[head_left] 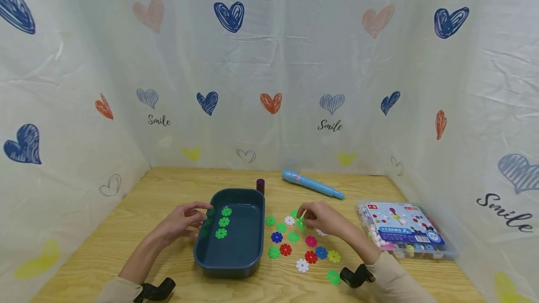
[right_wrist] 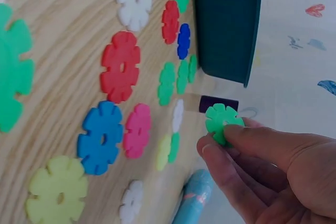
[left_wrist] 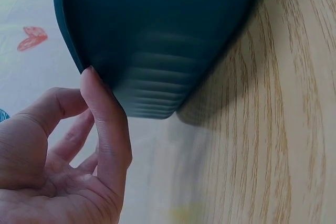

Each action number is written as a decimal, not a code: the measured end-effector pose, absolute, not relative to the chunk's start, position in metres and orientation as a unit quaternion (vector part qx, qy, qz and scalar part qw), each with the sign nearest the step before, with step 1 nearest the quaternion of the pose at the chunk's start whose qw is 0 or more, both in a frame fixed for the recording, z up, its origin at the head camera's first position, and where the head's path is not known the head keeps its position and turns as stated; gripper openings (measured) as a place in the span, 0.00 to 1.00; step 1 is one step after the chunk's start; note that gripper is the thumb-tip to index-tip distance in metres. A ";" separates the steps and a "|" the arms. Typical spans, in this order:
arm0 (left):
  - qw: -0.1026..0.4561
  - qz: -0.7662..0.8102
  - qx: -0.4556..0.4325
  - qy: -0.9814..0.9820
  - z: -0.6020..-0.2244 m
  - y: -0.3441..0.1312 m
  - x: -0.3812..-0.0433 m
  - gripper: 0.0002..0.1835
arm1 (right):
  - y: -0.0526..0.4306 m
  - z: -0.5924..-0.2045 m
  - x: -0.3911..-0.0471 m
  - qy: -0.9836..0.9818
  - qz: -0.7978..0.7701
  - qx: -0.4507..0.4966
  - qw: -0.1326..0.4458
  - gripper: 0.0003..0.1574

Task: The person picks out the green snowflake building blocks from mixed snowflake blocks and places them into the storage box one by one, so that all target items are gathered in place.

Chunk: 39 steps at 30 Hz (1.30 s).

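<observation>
Wooden desk (right_wrist: 63, 87) below right fingers (right_wrist: 223, 169) pinching green disc (right_wrist: 216, 116): probably light, stiff; hold by edge. Left fingers (left_wrist: 109, 124), loosely bent, touch tray (left_wrist: 157, 35).

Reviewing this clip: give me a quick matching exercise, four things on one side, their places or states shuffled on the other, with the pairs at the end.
Things:
1. Left hand
2. Blue stick
3. Right hand
4. Plastic box

Places and states:
A. Pinching a green disc
B. At the right side of the table, seen from the head
C. Touching the dark tray
D. Lying toward the back, near the curtain

Pairs: 1-C, 2-D, 3-A, 4-B
</observation>
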<state>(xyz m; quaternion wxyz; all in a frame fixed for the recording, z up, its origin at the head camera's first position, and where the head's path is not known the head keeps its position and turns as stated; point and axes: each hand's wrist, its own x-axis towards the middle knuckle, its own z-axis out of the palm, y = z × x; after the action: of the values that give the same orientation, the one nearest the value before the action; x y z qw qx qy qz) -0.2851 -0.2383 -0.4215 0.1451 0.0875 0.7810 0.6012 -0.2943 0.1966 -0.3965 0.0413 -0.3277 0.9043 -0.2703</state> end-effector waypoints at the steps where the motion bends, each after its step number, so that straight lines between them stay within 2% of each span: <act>1: 0.145 0.601 0.088 0.781 -0.422 -0.239 -0.285 0.24 | 0.195 -0.395 -0.295 0.904 -0.273 -0.326 0.043 0.08; 13: 0.152 0.601 0.097 0.779 -0.423 -0.239 -0.286 0.27 | 0.177 -0.382 -0.303 0.896 -0.295 -0.329 0.053 0.10; 24: 0.148 0.600 0.099 0.780 -0.423 -0.240 -0.286 0.26 | 0.151 -0.359 -0.305 0.895 -0.264 -0.360 0.001 0.11; 39: 0.146 0.596 0.100 0.783 -0.422 -0.239 -0.285 0.25 | 0.106 -0.337 -0.302 0.879 -0.272 -0.391 0.036 0.11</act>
<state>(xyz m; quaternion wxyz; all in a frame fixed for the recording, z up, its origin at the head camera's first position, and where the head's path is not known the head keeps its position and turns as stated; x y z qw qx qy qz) -0.2855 -0.2395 -0.4215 0.1456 0.0997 0.7832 0.5962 -0.3018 0.1061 -0.3373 0.0365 -0.3908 0.8786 -0.2718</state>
